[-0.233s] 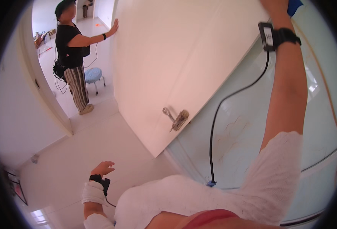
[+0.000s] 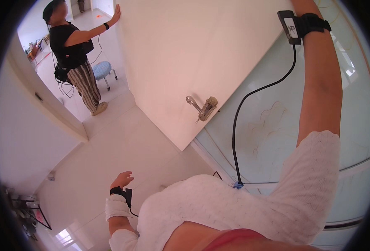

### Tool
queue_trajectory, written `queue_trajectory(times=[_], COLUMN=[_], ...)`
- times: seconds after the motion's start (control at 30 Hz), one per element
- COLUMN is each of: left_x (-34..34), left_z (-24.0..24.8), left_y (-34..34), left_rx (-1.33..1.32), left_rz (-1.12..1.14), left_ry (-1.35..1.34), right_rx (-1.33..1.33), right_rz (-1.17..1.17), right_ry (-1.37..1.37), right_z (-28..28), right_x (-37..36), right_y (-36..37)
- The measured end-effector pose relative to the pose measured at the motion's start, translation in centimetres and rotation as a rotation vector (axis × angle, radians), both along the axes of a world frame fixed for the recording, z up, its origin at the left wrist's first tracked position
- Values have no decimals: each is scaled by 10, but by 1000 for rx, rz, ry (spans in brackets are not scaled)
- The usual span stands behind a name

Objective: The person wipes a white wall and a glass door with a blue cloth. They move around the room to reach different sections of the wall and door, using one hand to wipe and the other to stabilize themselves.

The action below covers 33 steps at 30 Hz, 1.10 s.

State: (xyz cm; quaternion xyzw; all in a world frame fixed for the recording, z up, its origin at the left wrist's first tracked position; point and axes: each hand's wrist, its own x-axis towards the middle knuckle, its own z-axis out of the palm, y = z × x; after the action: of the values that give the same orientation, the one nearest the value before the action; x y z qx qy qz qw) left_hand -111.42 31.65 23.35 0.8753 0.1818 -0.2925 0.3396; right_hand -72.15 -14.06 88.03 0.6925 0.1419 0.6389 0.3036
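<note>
My left hand (image 2: 122, 180) hangs low at the left with loosely stretched fingers, over the floor and touching nothing. A black strap with a small dark device (image 2: 128, 196) wraps that wrist. My right arm (image 2: 323, 88) reaches up along the edge of a white door (image 2: 206, 50). The right hand (image 2: 304, 6) is mostly cut off at the top edge, so its fingers and anything in them are hidden. A strapped black device (image 2: 290, 27) sits on the right wrist, with a black cable (image 2: 235, 125) running down. The metal door handle (image 2: 201, 108) is near the door's edge.
Another person (image 2: 69, 46) stands in the doorway, one palm raised at the door's far edge. Behind is a blue round stool (image 2: 102, 69). Pale glossy panels (image 2: 268, 121) stand at the right. A dark-framed rack (image 2: 36, 209) is at lower left; the floor (image 2: 97, 154) is light tile.
The view has shifted, so the door and person sit differently in it. The right hand and a blue thing beside it have slipped out past the top edge. My left hand remains open.
</note>
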Motion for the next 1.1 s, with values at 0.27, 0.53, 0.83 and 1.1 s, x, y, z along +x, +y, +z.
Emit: queue_trajectory(times=[0.27,0.53,0.83,1.1], left_x=[66,210,374,434], left_z=[-9,46,262,361], left_y=[6,-2,-117,-216], left_rx=[-14,-1,30,-256], left_rz=[-148,-436,-954,-1415], left_ry=[-41,-241,-1512,-1713], right_rx=[-94,-386,-349,-269], right_rz=[125,-20,51,292], right_ry=[259,837,807,869], right_z=[-112,-274,-292,-313], right_x=[14,-4,-2,15], right_y=[13,30,35,29])
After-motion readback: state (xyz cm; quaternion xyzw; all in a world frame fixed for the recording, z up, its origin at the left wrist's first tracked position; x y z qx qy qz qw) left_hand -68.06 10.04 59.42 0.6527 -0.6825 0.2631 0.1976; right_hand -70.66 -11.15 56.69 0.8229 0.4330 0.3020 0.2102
